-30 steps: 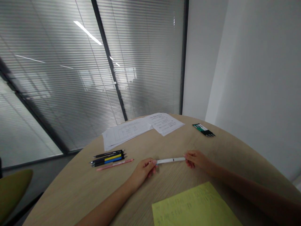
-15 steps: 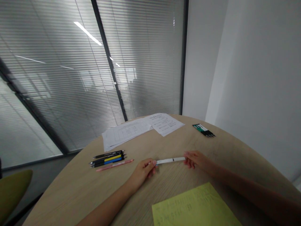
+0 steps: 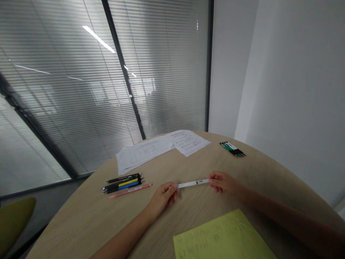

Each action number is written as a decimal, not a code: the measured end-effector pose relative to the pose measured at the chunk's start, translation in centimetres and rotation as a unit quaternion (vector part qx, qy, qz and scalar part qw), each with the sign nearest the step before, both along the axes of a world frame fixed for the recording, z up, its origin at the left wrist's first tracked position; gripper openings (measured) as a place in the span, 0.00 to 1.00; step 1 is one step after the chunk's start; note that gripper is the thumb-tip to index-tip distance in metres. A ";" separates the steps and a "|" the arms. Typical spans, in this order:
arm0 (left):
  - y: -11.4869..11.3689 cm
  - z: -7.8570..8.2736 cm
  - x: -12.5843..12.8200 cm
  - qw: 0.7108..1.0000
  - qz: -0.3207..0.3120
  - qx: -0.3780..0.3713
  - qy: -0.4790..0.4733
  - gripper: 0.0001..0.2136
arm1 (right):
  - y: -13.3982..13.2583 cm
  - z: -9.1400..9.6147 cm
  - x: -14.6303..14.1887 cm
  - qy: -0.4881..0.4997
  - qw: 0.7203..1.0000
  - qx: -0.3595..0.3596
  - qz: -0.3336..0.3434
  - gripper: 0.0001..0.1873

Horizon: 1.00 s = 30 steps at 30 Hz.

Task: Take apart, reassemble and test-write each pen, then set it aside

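Note:
A slim white pen [image 3: 191,183] with a dark band stretches between my hands, just over the table. Its left end is pinched between the thumb and fingers of my left hand [image 3: 165,195]. My right hand [image 3: 221,181] is closed on the right end, which its fingertips cover. Left of my left hand lies a pink pen [image 3: 130,191]. Beside it, several dark pens [image 3: 122,183], with yellow and blue among them, lie in a loose row.
White printed papers [image 3: 145,153] lie towards the far edge of the round wooden table [image 3: 88,216]. Several green, white and black pens [image 3: 233,149] sit at the back right. A yellow sheet with writing [image 3: 221,239] is near me; a green chair [image 3: 17,219] stands lower left.
The right hand's fingers have shifted slightly on the pen's right end, and the pen has turned a little, showing a dark mark near its band. The view has moved slightly.

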<state>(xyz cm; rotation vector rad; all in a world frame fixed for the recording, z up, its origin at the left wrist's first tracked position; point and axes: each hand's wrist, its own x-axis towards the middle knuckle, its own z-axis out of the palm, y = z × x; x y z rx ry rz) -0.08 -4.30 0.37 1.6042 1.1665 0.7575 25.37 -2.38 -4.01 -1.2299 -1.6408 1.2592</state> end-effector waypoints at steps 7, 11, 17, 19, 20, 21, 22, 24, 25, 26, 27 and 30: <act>0.0 0.0 0.1 1.000 -0.005 -0.005 -0.008 0.19 | 0.0 0.2 -0.1 0.022 1.000 0.002 0.005 0.16; -0.3 0.3 0.1 1.000 -0.008 0.002 -0.010 0.19 | -0.1 0.1 0.1 -0.003 1.000 0.025 0.007 0.19; -0.1 0.1 0.0 1.000 -0.019 0.007 -0.006 0.20 | -0.4 -0.1 0.2 -0.063 0.996 0.057 0.003 0.20; -0.1 0.0 0.0 1.000 -0.019 0.010 -0.004 0.19 | -0.4 0.0 0.2 -0.068 0.996 0.052 0.005 0.19; 0.0 -0.1 0.0 1.000 -0.020 0.012 -0.004 0.19 | -0.4 0.0 0.1 -0.066 0.996 0.051 0.005 0.18; 0.0 -0.1 0.0 1.000 -0.018 0.013 -0.005 0.19 | -0.4 0.0 0.1 -0.063 0.997 0.050 0.003 0.17; 0.0 -0.1 0.0 1.000 -0.015 0.014 -0.008 0.19 | -0.3 0.0 0.1 -0.059 0.997 0.045 0.000 0.16; 0.0 -0.1 0.1 1.000 -0.006 0.011 -0.017 0.19 | -0.3 -0.1 0.0 -0.046 0.998 0.028 -0.009 0.14; 0.0 -0.1 0.1 1.000 -0.002 0.008 -0.021 0.19 | -0.2 -0.1 0.0 -0.038 0.999 0.018 -0.014 0.14; -0.1 -0.1 0.1 1.000 0.001 0.006 -0.026 0.18 | -0.2 -0.2 0.0 -0.030 0.999 0.009 -0.018 0.14; -0.1 -0.2 0.2 1.000 0.003 0.003 -0.030 0.18 | -0.2 -0.3 0.0 -0.022 1.000 0.004 -0.021 0.14; -0.1 -0.2 0.2 0.999 0.008 0.000 -0.037 0.18 | -0.2 -0.4 0.0 -0.003 1.000 0.001 -0.018 0.14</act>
